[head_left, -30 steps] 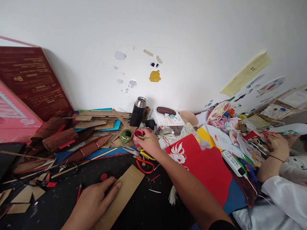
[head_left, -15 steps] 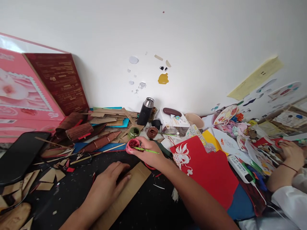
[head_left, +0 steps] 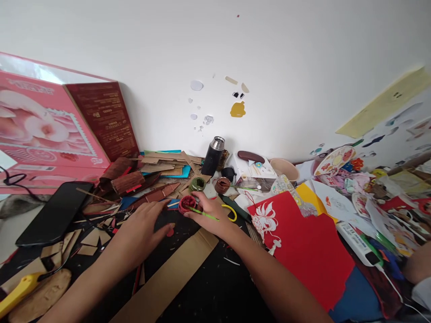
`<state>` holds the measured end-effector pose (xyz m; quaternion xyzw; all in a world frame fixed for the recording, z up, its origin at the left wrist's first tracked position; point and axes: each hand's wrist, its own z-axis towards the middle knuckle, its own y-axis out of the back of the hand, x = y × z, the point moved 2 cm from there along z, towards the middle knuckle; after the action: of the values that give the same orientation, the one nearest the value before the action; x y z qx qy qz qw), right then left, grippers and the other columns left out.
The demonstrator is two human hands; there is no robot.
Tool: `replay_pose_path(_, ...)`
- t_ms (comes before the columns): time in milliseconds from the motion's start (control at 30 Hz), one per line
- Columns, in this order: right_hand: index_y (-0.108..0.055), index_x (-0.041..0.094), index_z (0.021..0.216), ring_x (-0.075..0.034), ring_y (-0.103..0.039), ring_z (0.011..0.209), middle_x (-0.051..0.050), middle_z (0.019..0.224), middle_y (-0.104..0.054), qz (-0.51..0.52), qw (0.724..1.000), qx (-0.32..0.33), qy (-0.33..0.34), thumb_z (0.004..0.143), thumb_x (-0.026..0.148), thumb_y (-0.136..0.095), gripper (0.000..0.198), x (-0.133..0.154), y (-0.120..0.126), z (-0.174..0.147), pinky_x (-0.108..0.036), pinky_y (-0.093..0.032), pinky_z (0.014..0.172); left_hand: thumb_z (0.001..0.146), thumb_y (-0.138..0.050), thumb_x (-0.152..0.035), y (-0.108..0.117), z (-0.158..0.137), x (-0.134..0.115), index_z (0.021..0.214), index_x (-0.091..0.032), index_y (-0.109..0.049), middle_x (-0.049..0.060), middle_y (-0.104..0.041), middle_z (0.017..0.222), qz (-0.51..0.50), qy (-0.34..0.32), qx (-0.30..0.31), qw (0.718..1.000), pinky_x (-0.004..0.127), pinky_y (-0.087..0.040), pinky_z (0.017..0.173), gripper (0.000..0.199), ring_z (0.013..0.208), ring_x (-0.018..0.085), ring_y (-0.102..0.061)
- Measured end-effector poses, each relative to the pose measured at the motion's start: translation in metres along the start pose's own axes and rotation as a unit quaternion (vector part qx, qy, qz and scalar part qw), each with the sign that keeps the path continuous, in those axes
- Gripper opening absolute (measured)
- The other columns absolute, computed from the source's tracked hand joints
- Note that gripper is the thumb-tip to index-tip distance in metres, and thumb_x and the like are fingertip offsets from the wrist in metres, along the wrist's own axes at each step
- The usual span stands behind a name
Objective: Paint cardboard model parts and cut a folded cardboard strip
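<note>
My right hand (head_left: 215, 216) is closed around a small jar of red paint (head_left: 186, 204), its fingers on the jar's right side. A thin green paintbrush (head_left: 207, 216) leans out of the jar across that hand. My left hand (head_left: 143, 229) is spread just left of the jar, thumb apart from the fingers, holding nothing I can see. Beside its thumb lies a small red disc (head_left: 170, 232). A long cardboard strip (head_left: 171, 278) lies between my forearms. Behind the red jar stand an open green paint jar (head_left: 197, 184) and an open brown paint jar (head_left: 222, 185).
A black flask (head_left: 213, 159) stands by the wall beside stacked cardboard pieces (head_left: 164, 163). At left are a phone (head_left: 55, 213), a pink box (head_left: 47, 130) and a yellow-handled tool (head_left: 22, 291). Red paper (head_left: 303, 246) and a power strip (head_left: 358, 244) lie right. Another person's arm (head_left: 419, 269) shows there.
My left hand has lifted off the cardboard strip and moved up towards the red paint jar, its fingers spreading. My right hand still holds the jar. The view has turned slightly left.
</note>
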<state>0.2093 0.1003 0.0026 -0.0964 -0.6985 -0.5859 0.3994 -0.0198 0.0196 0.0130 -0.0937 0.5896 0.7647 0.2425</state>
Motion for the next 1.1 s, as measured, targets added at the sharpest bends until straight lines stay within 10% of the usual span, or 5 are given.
replay_pose_path(267, -0.075, 0.026, 0.127, -0.018, -0.069, 0.073, 0.000, 0.084, -0.075, 0.083, 0.994, -0.070, 0.016, 0.095, 0.045, -0.075, 0.037, -0.010, 0.014, -0.030, -0.028, -0.049, 0.070, 0.085, -0.076, -0.038, -0.047, 0.030, 0.007, 0.141, -0.015, -0.057, 0.019, -0.070, 0.136, 0.034, -0.001, 0.021, 0.999, 0.057, -0.049, 0.110, 0.064, 0.125, 0.041, -0.063)
replay_pose_path(467, -0.078, 0.028, 0.120, -0.022, -0.078, 0.101, -0.003, 0.116, -0.083, 0.122, 0.987, -0.083, 0.065, 0.102, 0.042, -0.066, 0.026, 0.002, 0.013, -0.027, -0.033, -0.056, 0.090, 0.086, -0.077, -0.039, -0.062, 0.046, -0.003, 0.130, -0.019, -0.062, 0.016, -0.070, 0.126, 0.011, -0.016, 0.020, 1.000, 0.055, -0.049, 0.106, 0.051, 0.120, 0.038, -0.062)
replay_pose_path(1100, -0.071, 0.025, 0.087, -0.018, -0.071, 0.067, 0.000, 0.067, -0.069, 0.143, 0.987, -0.074, 0.013, 0.110, 0.050, -0.050, 0.040, 0.004, 0.020, -0.020, -0.025, -0.049, 0.063, 0.088, -0.073, -0.043, -0.052, 0.040, -0.007, 0.119, -0.020, -0.066, 0.014, -0.076, 0.114, 0.003, -0.002, -0.009, 1.000, 0.052, -0.052, 0.095, 0.039, 0.113, 0.039, -0.065)
